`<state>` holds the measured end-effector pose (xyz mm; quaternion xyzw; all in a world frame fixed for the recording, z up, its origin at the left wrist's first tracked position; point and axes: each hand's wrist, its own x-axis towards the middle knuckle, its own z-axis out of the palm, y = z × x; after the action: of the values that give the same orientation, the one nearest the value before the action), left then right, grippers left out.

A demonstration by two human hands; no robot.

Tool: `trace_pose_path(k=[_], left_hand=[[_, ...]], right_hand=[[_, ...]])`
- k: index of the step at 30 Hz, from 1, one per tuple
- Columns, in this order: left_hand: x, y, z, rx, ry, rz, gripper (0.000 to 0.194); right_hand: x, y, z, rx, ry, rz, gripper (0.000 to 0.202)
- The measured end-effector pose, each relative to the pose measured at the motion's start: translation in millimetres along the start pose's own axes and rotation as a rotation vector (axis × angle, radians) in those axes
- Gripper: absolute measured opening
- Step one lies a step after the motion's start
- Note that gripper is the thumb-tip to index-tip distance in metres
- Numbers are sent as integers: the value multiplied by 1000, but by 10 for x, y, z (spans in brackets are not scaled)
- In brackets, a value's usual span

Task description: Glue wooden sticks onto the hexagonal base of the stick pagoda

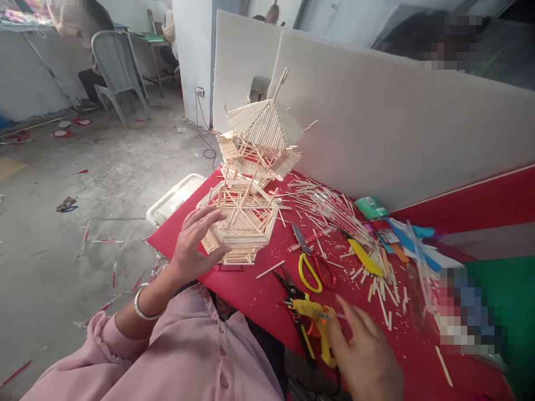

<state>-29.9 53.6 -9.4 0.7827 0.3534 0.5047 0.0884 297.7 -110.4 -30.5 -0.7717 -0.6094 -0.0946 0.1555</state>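
A hexagonal frame of thin wooden sticks [242, 214] stands near the left edge of the red table. My left hand [199, 239] is at its left side with fingers spread, the fingertips overlapping its rim; whether they touch it is unclear. Behind it rises a stick-built tower with a pointed roof [263, 125]. My right hand [363, 345] is at the table's front, fingers apart, beside a yellow glue gun [311, 309]. The thumb overlaps the back of the glue gun. Black-and-yellow pliers [303, 334] lie partly under the glue gun.
On the red table [271, 289] lie scissors [309, 264], a yellow-handled cutter [364, 257] and many loose sticks [330, 209]. A green roll [371, 208] sits by the white partition [376, 122]. Behind, a person sits near a grey chair [117, 67].
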Motion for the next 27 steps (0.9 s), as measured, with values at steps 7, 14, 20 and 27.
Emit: trace_pose_path(k=[7,14,20,27], left_hand=[[18,-19,59,13,-52,-37,73],[17,26,101,40,-54,-46,66],[28,44,113,44,-32,-63,62],[13,42,116,31,-33,-82,56]], right_hand=[[584,-604,-132,235,142,-23,41],[580,-761,-211,430,127,-89,29],[958,-1329,-319,581,175,-249,21],[1184,-1807,-247,726,120,-444,25]])
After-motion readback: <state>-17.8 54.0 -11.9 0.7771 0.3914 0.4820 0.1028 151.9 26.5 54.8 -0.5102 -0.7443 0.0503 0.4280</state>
